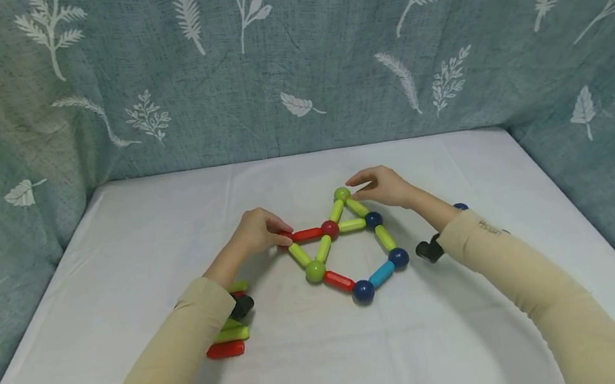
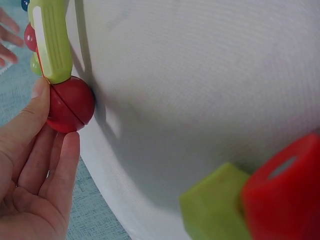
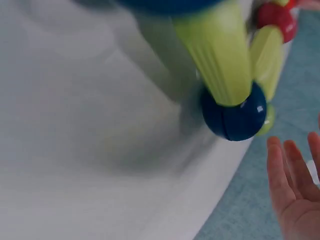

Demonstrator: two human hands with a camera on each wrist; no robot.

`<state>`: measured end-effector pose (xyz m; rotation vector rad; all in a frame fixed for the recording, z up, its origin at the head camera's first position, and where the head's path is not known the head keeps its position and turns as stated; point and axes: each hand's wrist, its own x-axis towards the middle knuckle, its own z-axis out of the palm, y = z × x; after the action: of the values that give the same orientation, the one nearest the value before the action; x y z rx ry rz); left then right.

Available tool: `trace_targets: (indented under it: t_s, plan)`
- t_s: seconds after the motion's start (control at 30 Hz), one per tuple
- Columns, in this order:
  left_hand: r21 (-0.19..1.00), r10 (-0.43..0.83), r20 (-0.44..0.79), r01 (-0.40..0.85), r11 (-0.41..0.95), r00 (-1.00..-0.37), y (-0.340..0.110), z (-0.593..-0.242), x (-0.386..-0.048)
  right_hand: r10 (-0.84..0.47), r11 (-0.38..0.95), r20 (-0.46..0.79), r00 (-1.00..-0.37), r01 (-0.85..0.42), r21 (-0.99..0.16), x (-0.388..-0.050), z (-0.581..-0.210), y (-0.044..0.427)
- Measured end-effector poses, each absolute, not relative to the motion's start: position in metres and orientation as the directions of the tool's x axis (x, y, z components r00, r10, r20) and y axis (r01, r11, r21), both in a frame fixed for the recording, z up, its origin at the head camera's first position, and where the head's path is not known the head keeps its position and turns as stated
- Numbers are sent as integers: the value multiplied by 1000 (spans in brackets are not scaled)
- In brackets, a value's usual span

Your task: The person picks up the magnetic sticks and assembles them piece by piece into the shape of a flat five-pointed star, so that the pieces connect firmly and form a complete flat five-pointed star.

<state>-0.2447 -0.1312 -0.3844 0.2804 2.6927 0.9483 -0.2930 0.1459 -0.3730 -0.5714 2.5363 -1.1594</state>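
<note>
A flat frame of coloured rods and balls lies on the white table. My left hand holds the red ball at its left corner, thumb on one side and fingers on the other; a green rod runs from this ball. Near the green ball at the far corner is my right hand, its fingers extended; whether they touch it I cannot tell. Another red ball joins several rods in the middle. Blue balls mark the near and right corners. In the right wrist view, the right hand appears holding nothing.
Loose red and green rods lie by the left forearm with a black piece, partly hidden by the sleeve. Another black piece and a partly covered blue ball lie by the right forearm. A leaf-patterned curtain hangs behind.
</note>
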Motion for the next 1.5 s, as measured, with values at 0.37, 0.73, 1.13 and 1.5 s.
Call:
trace_targets:
  t_s: [0.37, 0.73, 1.13, 1.5]
  plan:
    - [633, 262, -199, 80, 770, -944, -130, -383, -244, -332, 591, -184, -925, -53, -805, -210, -382, 197]
    - [636, 277, -188, 98, 766, -942, -132, -386, -245, -285, 585, -168, -944, -33, -810, -177, -398, 203]
    - [592, 291, -184, 130, 795, -939, -130, -380, -242, -241, 682, -47, -969, -135, -719, -190, -402, 193]
    - [456, 397, -127, 303, 837, -909, -123, -379, -203, -113, 675, -187, -976, 62, -735, -228, -399, 187]
